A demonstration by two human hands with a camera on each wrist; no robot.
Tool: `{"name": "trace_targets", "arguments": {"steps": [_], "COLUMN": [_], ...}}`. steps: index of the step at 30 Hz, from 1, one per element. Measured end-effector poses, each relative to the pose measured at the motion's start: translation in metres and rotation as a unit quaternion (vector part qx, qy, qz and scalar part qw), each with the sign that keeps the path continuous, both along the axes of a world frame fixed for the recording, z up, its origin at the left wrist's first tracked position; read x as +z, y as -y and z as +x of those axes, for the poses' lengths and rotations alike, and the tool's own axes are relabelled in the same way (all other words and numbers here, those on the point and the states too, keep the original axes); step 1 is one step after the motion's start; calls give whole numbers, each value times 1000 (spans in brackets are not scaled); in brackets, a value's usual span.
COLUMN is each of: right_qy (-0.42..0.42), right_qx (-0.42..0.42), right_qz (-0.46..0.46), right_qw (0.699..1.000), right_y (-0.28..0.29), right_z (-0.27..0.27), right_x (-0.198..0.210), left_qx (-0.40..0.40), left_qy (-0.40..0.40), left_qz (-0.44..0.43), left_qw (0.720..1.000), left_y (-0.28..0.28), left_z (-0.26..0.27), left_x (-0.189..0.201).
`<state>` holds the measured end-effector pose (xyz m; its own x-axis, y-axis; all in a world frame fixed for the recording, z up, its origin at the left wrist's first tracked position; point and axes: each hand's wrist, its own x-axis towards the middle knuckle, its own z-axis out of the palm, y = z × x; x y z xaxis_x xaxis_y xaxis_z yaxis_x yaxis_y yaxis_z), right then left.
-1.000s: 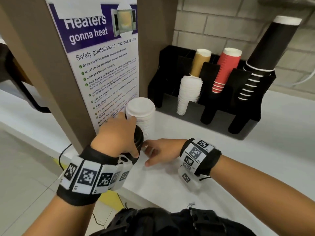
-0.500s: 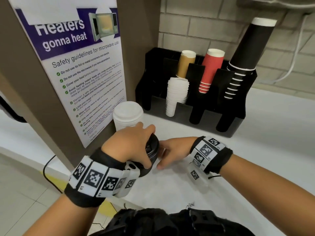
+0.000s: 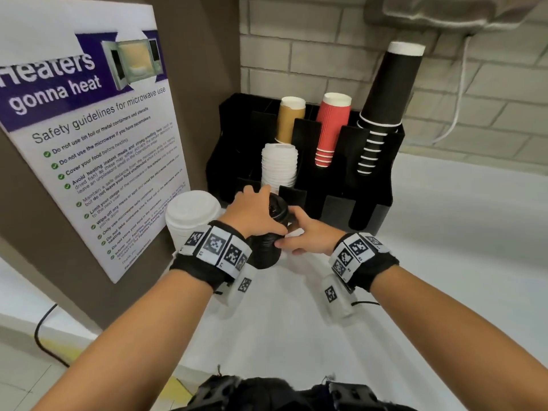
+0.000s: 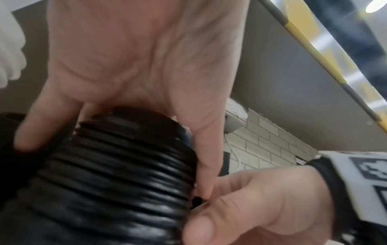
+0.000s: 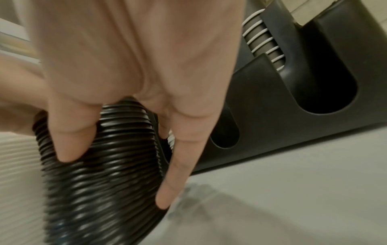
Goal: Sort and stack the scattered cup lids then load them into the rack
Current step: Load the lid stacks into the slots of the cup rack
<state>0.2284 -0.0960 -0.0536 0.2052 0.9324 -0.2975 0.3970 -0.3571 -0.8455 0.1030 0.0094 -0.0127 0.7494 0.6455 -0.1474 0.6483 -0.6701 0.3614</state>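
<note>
A tall stack of black ribbed cup lids (image 3: 266,250) is tilted toward the black rack (image 3: 370,185), just in front of it. My left hand (image 3: 255,215) grips the stack's top end from above, fingers and thumb wrapped round it (image 4: 125,165). My right hand (image 3: 308,235) holds the stack's right side, thumb and fingers on either side of the lids (image 5: 100,174). A stack of white lids (image 3: 192,221) stands on the counter to the left. More white lids (image 3: 278,164) sit in one of the rack's front slots.
The rack holds brown (image 3: 289,120), red (image 3: 332,129) and black (image 3: 382,108) cup stacks at the back. A brown panel with a microwave poster (image 3: 98,149) stands close on the left. The white counter (image 3: 459,247) stretches to the right, a brick wall behind.
Both hands have carried the black lid stack away from the poster and white stack toward the rack's front, and the stack now leans toward it.
</note>
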Motion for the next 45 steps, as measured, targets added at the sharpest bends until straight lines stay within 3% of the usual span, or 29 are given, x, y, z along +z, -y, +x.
{"name": "trace_targets", "arguments": {"steps": [10,15,20,23,30,34,37,39,42,45], "right_qy": [54,80,196,258,355,339,288,231,107,-2], "right_qx": [46,69,123,173,215,211,173,140,122,137], "right_qz": [30,39,28,10,-52,-28,29,89,152,158], "right_qw": [997,994,972,951,908,916,941,959,975,978], "right_y": [-17,-25,-46,-61,-77,-77,-71,-63,-48,-34], "right_z": [6,17,11,3,-9,-9,-1,3,5,-1], "right_x": [0,30,60,68,70,70,80,92,108,115], "left_qx": [15,39,88,94,99,97,112,108,51,-6], "left_qy": [1,213,408,453,476,496,537,555,524,506], "left_qz": [-4,-26,-118,-117,-135,-140,-153,-173,-238,-269], "left_qw": [1000,976,901,879,863,852,822,807,816,819], "left_y": [-17,-20,-13,-8,-4,-4,-3,-1,2,8], "left_z": [-3,-23,-52,-64,-66,-65,-62,-60,-54,-47], "left_x": [12,34,38,26,7,7,7,8,8,9]}}
